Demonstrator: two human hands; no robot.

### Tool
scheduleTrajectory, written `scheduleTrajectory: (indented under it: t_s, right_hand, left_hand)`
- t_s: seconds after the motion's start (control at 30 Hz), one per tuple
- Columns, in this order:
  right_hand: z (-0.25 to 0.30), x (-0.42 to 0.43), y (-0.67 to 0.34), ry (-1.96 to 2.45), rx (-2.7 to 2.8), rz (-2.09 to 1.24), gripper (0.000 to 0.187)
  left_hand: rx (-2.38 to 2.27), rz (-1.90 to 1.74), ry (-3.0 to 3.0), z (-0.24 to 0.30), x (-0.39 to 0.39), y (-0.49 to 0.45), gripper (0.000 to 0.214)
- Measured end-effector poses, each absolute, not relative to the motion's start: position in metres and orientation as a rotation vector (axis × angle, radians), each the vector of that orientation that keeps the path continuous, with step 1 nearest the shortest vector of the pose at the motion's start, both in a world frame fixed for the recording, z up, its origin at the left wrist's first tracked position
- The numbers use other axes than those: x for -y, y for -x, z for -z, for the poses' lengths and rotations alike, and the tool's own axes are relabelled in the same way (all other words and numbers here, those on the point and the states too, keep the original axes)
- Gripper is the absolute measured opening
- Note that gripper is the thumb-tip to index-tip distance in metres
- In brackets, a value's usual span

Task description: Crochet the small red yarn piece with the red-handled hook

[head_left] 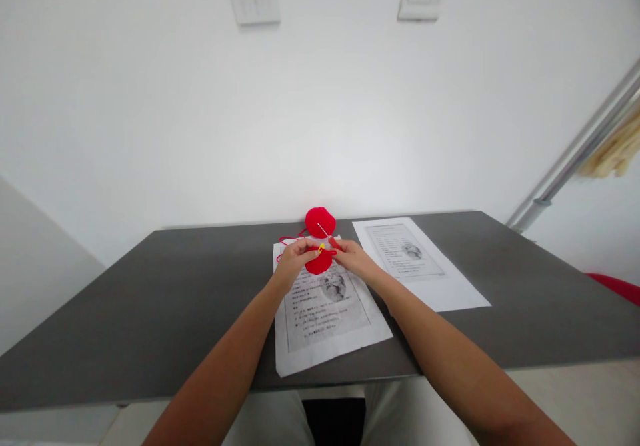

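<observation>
My left hand (296,259) pinches the left edge of a round red crochet piece (319,264), held just above a printed sheet (333,319). A small yellow stitch marker (321,248) sits at the top of the piece, by my left fingertips. In my right hand (351,257) is a crochet hook (334,241) with a red handle; its thin metal shaft points up and to the left. Red yarn (287,239) loops out behind my left hand toward a red yarn ball (320,222) at the back of the table.
A second printed sheet (425,266) lies to the right on the dark grey table (150,313). The white wall (320,113) rises right behind the table's back edge. A grey metal pole (575,159) slants at the right, and something red (615,287) shows beyond the table.
</observation>
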State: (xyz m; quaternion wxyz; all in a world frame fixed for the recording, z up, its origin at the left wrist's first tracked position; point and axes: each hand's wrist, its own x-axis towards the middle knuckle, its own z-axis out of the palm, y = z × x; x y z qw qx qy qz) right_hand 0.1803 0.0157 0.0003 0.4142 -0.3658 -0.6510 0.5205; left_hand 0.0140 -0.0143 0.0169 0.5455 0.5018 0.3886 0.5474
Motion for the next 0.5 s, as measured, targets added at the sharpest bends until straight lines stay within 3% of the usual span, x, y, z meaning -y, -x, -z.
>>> scheduleTrajectory:
  t_s: [0.27,0.37,0.5]
  right_hand:
    - [0.000,-0.019,-0.185,0.998,1.588,-1.154,0.030]
    - [-0.008,-0.015,-0.186,1.008,1.450,-1.021,0.028]
    - [-0.015,-0.011,-0.187,0.988,1.547,-1.025,0.036]
  left_hand:
    - [-0.931,-1.313,-1.195,-0.016,0.013,-0.013,0.015]
    - [-1.105,-1.376,-1.476,-0.015,0.013,-0.013,0.006]
    - [-1.259,-1.372,-1.995,-0.013,0.014,-0.011,0.016]
